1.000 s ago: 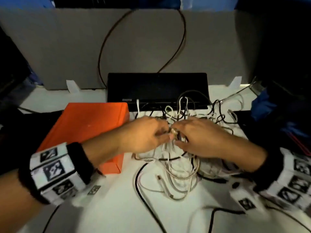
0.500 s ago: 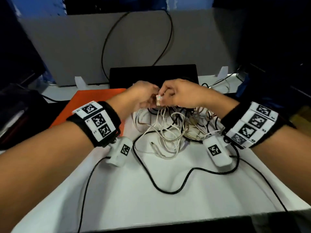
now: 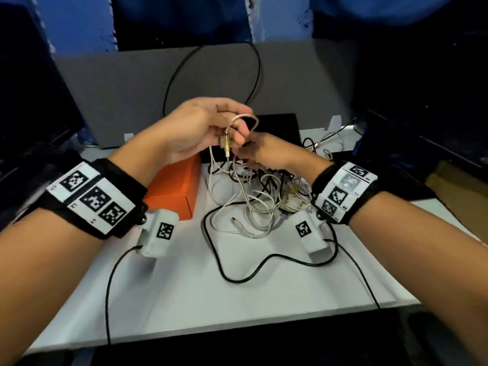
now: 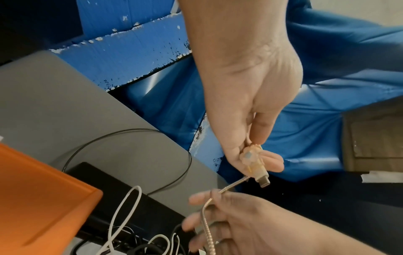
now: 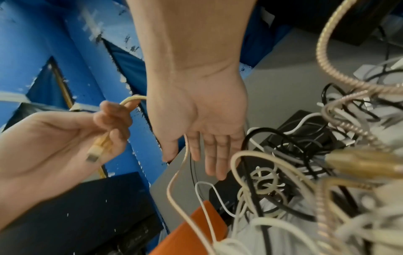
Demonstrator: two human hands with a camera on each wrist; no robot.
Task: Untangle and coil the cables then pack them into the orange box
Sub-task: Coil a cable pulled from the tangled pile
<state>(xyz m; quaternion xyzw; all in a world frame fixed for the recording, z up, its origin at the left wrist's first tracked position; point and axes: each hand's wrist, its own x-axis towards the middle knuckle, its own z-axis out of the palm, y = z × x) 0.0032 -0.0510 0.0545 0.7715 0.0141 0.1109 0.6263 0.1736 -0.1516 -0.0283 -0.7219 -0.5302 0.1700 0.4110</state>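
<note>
My left hand is raised above the table and pinches the gold plug of a metal-braided cable. The left wrist view shows the plug between thumb and fingers. Just below it is my right hand. In the right wrist view, its fingers are nearly straight, with the braided cable running down between thumb and forefinger. That cable leads into a tangled pile of white, black and braided cables on the white table. The orange box lies left of the pile, under my left forearm.
A flat black device sits behind the pile, against a grey board with a black cable looped across it. A loose black cable curves over the white table in front of the pile. Dark clutter flanks both sides.
Both hands have lifted off the cable pile. The left has drawn the gold plug end of the braided cable upward, and the right has dropped slightly below it along the cable.
</note>
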